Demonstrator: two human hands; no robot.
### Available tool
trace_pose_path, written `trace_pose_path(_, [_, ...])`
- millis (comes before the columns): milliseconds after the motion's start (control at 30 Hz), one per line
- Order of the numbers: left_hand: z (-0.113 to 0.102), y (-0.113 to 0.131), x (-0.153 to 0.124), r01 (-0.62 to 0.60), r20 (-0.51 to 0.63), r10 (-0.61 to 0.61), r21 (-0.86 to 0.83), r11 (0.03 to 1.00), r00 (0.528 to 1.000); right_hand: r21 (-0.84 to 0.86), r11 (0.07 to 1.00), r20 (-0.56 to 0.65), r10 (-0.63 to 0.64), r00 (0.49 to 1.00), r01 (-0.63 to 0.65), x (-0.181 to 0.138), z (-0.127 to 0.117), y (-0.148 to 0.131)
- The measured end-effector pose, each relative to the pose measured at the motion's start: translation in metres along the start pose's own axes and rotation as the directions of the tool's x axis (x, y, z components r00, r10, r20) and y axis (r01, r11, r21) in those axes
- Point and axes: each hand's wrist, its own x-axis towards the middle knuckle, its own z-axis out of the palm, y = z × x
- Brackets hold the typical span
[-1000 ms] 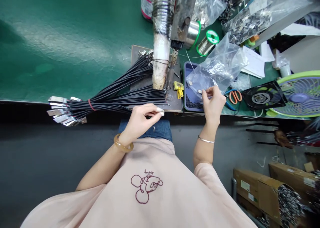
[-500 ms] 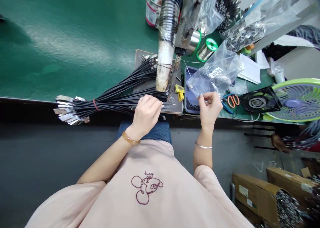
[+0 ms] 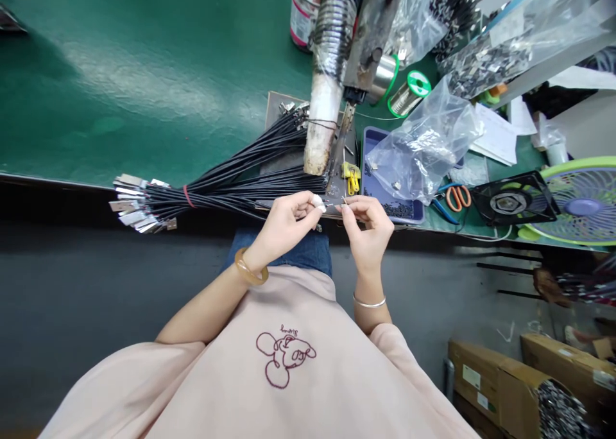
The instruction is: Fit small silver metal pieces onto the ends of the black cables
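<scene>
My left hand (image 3: pixel 291 217) is closed at the bench edge, pinching the end of a black cable; a white covering shows on a fingertip. From that pinch a small pale tip points toward my right hand (image 3: pixel 369 228). The right fingers are pinched on a thin strand of solder wire (image 3: pixel 344 177) that runs up past the soldering iron (image 3: pixel 347 113). Both hands' fingertips nearly meet. Left of them lies a bundle of black cables (image 3: pixel 226 192), tied with a red band (image 3: pixel 189 196), with metal plugs (image 3: pixel 132 201) at its far end.
A white-tipped hose (image 3: pixel 318 147) hangs over the work board (image 3: pixel 275 108). To the right are a yellow clip (image 3: pixel 352 177), a purple tray (image 3: pixel 418 215) with small black parts, a plastic bag (image 3: pixel 428 144), solder spools (image 3: pixel 409 94), orange-handled pliers (image 3: pixel 457 197) and a fan (image 3: pixel 582 205).
My right hand has moved left from above the tray to my left fingertips, bringing the solder wire with it. My left hand has shifted slightly right and turned.
</scene>
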Motion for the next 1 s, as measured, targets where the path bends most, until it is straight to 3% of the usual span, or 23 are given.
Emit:
trace_pose_path(100, [-0.004,-0.001,0.002,0.056,0.044,-0.051,-0.122,0.991,0.998,0.027,1.0,0.069,-0.002,0.998,0.0,-0.002,0.008,0.001])
trace_pose_path(300, [-0.004,-0.003,0.002,0.066,0.063,-0.058,-0.131,0.989,0.996,0.137,0.99,0.111,0.016,0.994,-0.031,-0.006,0.014,0.004])
trace_pose_path(600, [-0.005,0.002,0.004,0.088,0.102,-0.073,-0.142,0.986,0.992,0.1,0.994,0.078,-0.051,0.996,0.044,-0.008,0.013,0.002])
trace_pose_path(767, [-0.008,0.004,0.004,0.088,0.145,-0.074,-0.095,0.992,0.987,-0.006,0.99,0.071,-0.143,0.987,0.144,-0.009,0.011,0.004])
trace_pose_path(833, [-0.01,0.004,0.005,0.093,0.164,-0.08,-0.077,0.993,0.983,0.028,0.993,0.091,-0.116,0.989,0.114,-0.008,0.011,0.006])
trace_pose_path(1000, [-0.016,0.003,0.005,0.12,0.204,-0.086,-0.157,0.98,0.975,0.272,0.954,0.192,0.075,0.978,-0.127,-0.003,0.015,0.015])
